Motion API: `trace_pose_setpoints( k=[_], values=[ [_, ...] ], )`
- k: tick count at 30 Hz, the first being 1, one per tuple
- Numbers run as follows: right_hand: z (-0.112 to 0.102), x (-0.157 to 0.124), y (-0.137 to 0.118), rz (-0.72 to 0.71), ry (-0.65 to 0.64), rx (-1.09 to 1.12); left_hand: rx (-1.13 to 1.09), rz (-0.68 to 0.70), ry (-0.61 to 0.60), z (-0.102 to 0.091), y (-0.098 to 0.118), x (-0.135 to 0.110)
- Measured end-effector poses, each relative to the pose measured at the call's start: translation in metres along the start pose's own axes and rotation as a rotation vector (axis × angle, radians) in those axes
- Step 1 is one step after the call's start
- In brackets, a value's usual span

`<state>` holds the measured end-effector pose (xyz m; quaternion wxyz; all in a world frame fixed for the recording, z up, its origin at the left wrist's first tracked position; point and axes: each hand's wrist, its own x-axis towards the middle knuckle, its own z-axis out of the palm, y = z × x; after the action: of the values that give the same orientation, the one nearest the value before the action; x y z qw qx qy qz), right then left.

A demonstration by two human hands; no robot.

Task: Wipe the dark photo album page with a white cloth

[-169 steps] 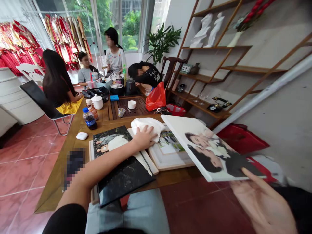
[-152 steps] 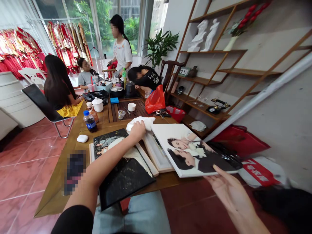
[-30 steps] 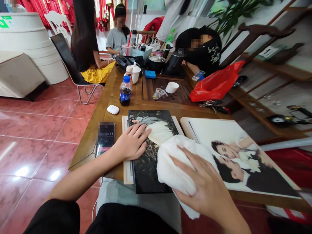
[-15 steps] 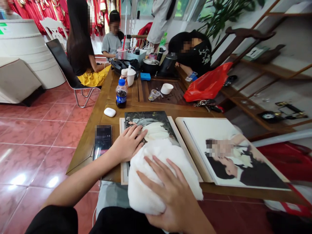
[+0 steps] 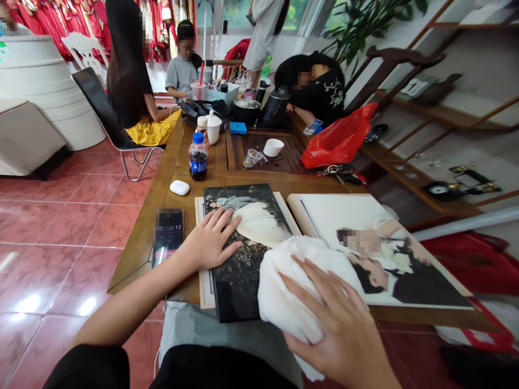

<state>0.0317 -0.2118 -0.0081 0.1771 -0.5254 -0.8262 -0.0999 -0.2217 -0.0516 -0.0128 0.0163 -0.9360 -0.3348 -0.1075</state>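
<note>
A dark glossy photo print (image 5: 243, 254) of a couple lies on a stack of frames at the near end of the wooden table (image 5: 178, 162). My left hand (image 5: 208, 243) rests flat on its left edge, fingers spread. My right hand (image 5: 336, 324) presses a white cloth (image 5: 292, 281) onto the print's right side. To the right lies a large white canvas photo (image 5: 365, 237) of another couple, partly under the cloth.
A phone (image 5: 169, 232) and white earbud case (image 5: 179, 187) lie left of the print. Farther up stand a cola bottle (image 5: 198, 158), white cup (image 5: 273, 147), red plastic bag (image 5: 338, 141) and keys (image 5: 338, 172). Several people sit around the table's far end. Wooden shelves line the right wall.
Seconds ago my right hand set the white canvas down and took the cloth. In the last second the cloth swept left over the dark print and back to its right side.
</note>
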Motion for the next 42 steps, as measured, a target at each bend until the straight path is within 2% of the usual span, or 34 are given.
trace_pose_setpoints(
  k=[9, 12, 18, 23, 26, 33, 42],
  values=[
    [0.007, 0.041, -0.052, -0.062, 0.006, 0.169, 0.082, -0.008, -0.013, -0.001, 0.003, 0.001],
    [0.010, 0.046, -0.059, -0.065, 0.021, 0.201, 0.087, -0.005, -0.014, -0.002, 0.003, 0.002],
    [0.011, 0.035, -0.042, -0.074, 0.008, 0.129, 0.073, -0.005, -0.041, -0.007, 0.004, 0.002],
    [0.011, 0.024, -0.018, 0.036, 0.045, -0.001, 0.051, -0.024, -0.038, -0.006, 0.005, 0.002],
    [0.012, 0.020, -0.011, 0.051, 0.065, -0.042, 0.029, -0.045, -0.028, -0.004, 0.005, 0.001],
    [0.010, 0.026, -0.020, -0.015, 0.024, 0.025, 0.011, -0.166, -0.047, 0.001, 0.006, 0.000],
    [0.008, 0.045, -0.043, -0.116, 0.033, 0.188, 0.018, -0.166, -0.052, 0.004, 0.006, 0.001]
  ],
)
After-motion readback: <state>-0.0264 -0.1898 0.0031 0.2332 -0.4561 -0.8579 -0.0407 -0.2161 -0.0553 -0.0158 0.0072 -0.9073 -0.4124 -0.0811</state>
